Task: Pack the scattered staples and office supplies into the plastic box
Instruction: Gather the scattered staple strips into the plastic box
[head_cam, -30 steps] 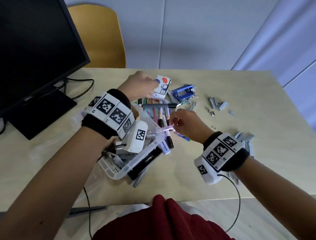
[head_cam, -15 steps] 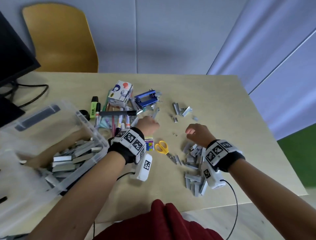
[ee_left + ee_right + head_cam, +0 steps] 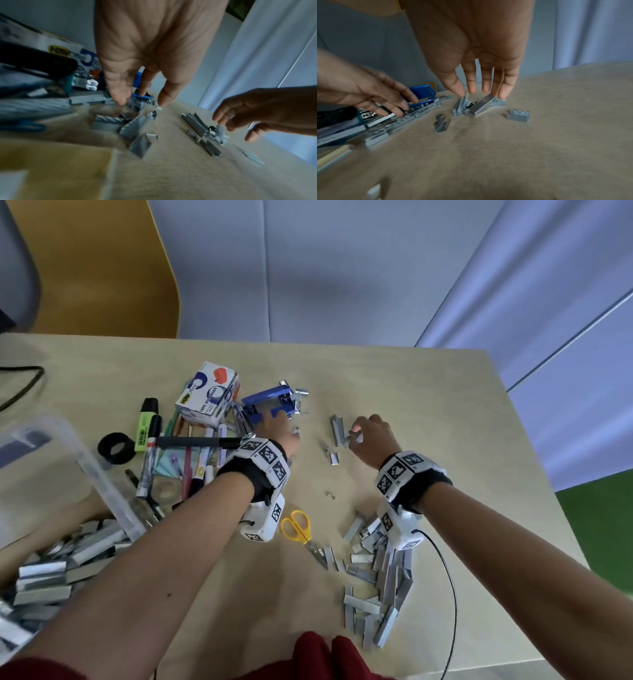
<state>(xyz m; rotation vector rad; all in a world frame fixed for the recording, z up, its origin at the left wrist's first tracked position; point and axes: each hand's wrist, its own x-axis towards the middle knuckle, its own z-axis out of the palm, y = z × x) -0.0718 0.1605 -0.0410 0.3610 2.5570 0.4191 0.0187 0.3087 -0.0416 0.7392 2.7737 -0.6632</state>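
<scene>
The clear plastic box (image 3: 99, 474) sits at the lower left and holds several grey staple strips (image 3: 51, 570). My left hand (image 3: 277, 426) reaches beside the blue stapler (image 3: 267, 405). Its straight fingers (image 3: 118, 97) touch loose staples (image 3: 135, 128) there. My right hand (image 3: 370, 436) hovers over a small cluster of staple strips (image 3: 337, 429). Its fingertips (image 3: 503, 94) and thumb touch the strips (image 3: 481, 105) from both sides. A larger staple pile (image 3: 376, 587) lies under the right wrist.
Yellow scissors (image 3: 298, 525) lie between my forearms. A tape dispenser carton (image 3: 209, 395), markers (image 3: 191, 460), a green highlighter (image 3: 145, 422) and a black tape roll (image 3: 116, 447) crowd the left middle. A yellow chair (image 3: 102, 268) stands behind. The table's right edge (image 3: 534, 474) is near.
The box, tilted between my hands a second ago, now rests at the left. Both hands have moved forward to the far staples by the stapler, and the view has swung right.
</scene>
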